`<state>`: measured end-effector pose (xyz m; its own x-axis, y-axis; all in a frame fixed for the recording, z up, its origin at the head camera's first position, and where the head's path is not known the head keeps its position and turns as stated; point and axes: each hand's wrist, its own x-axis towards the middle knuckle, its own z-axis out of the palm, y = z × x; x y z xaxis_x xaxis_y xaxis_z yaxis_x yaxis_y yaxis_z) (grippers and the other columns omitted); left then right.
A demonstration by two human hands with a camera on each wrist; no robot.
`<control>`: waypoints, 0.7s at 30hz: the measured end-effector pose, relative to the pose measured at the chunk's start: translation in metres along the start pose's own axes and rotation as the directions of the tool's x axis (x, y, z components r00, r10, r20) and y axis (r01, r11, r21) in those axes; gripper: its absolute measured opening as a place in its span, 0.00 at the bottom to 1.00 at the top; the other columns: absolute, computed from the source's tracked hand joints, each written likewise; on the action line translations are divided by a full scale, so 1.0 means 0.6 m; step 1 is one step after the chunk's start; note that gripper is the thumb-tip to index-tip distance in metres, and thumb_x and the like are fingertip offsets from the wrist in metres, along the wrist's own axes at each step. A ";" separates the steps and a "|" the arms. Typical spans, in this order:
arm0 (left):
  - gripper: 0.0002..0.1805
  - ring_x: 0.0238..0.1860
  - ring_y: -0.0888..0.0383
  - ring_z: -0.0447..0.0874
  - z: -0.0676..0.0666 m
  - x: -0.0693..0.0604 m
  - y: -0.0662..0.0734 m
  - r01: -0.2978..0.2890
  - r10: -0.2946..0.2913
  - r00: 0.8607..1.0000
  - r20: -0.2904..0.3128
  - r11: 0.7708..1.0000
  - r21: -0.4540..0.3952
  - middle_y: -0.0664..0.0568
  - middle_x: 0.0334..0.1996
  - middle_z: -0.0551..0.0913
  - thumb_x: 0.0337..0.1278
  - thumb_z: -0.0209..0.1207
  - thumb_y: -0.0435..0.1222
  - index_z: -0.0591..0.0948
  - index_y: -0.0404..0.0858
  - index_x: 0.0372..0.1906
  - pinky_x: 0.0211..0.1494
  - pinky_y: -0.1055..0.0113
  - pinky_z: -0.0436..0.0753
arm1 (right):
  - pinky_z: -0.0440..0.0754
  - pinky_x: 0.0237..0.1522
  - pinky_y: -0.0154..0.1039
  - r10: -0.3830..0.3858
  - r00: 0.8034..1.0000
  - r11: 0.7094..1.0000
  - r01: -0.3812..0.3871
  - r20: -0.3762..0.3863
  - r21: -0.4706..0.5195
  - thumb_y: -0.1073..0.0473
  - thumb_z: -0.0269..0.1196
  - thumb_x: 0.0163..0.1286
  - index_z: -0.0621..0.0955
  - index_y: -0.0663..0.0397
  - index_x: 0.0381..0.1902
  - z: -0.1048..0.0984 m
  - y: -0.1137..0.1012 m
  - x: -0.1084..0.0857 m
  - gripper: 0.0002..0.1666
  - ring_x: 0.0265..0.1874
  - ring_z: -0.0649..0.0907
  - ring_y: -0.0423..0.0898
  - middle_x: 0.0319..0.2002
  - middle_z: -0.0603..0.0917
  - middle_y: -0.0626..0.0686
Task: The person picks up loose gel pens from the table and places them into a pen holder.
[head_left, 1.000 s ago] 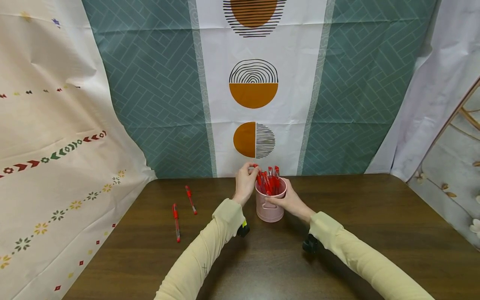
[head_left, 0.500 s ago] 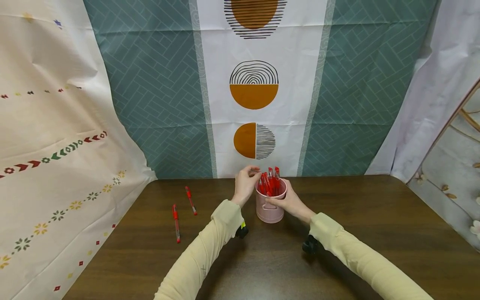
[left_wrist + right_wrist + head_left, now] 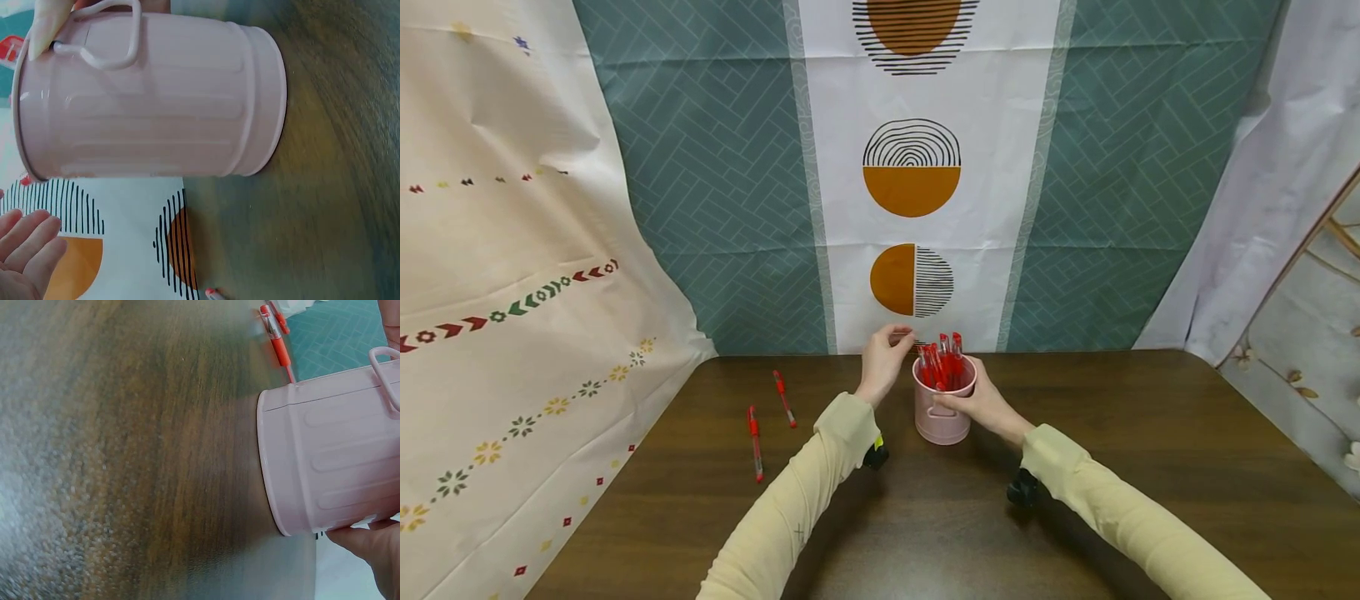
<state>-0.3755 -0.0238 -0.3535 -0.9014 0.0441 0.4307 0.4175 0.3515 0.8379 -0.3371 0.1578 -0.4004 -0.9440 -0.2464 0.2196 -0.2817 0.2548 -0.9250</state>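
A pink metal pen holder point(image 3: 942, 421) with small wire handles stands upright on the table, full of several red gel pens point(image 3: 942, 367) with clear red-tipped caps. My right hand point(image 3: 983, 407) grips its rim from the right, thumb at the near side. Just left of the rim is my left hand point(image 3: 882, 360), raised and apart from the holder. In the left wrist view its fingers point(image 3: 39, 240) are loosely extended with nothing between them. The holder point(image 3: 156, 94) fills much of that view. The right wrist view has the holder's base point(image 3: 281, 462) on the wood.
Two red pens lie on the left of the dark wooden table point(image 3: 1097, 467): one farther back point(image 3: 785, 398), one nearer point(image 3: 756, 443). A patterned cloth backdrop point(image 3: 752, 208) hangs right behind the table, with floral cloth point(image 3: 535, 400) along the left side.
A second ago my left hand pinched a red pen at the holder's rim. It has let go of the pen into the holder and moved slightly left. My right hand keeps its grip.
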 end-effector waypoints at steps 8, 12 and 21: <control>0.11 0.41 0.53 0.78 -0.024 0.005 -0.007 0.012 -0.011 1.000 -0.018 0.999 0.034 0.47 0.39 0.81 0.58 0.55 0.37 0.80 0.35 0.42 0.43 0.62 0.75 | 0.64 0.54 0.53 0.000 1.000 1.000 0.000 -0.006 0.010 0.53 0.70 0.51 0.51 0.55 0.63 0.000 0.016 0.006 0.51 0.58 0.62 0.56 0.59 0.59 0.59; 0.11 0.40 0.54 0.78 -0.040 0.007 -0.014 0.021 -0.017 0.999 -0.048 0.997 0.071 0.47 0.38 0.82 0.58 0.55 0.37 0.80 0.36 0.42 0.42 0.61 0.74 | 0.65 0.53 0.52 0.000 1.000 1.000 0.000 -0.003 0.010 0.53 0.70 0.50 0.52 0.53 0.63 0.000 0.015 0.006 0.51 0.58 0.62 0.55 0.59 0.60 0.58; 0.11 0.38 0.52 0.79 -0.080 0.019 -0.031 0.021 -0.002 0.993 -0.116 0.986 0.165 0.46 0.36 0.82 0.56 0.55 0.36 0.81 0.34 0.40 0.39 0.60 0.74 | 0.66 0.53 0.52 -0.024 1.000 1.000 0.024 -0.007 0.012 0.53 0.70 0.50 0.53 0.54 0.62 0.001 0.016 0.005 0.50 0.57 0.63 0.55 0.59 0.60 0.58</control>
<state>-0.3881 -0.0748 -0.3483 -0.8827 -0.0657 0.4653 0.3739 0.5016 0.7801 -0.3424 0.1589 -0.4089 -0.9383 -0.2454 0.2436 -0.3019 0.2376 -0.9233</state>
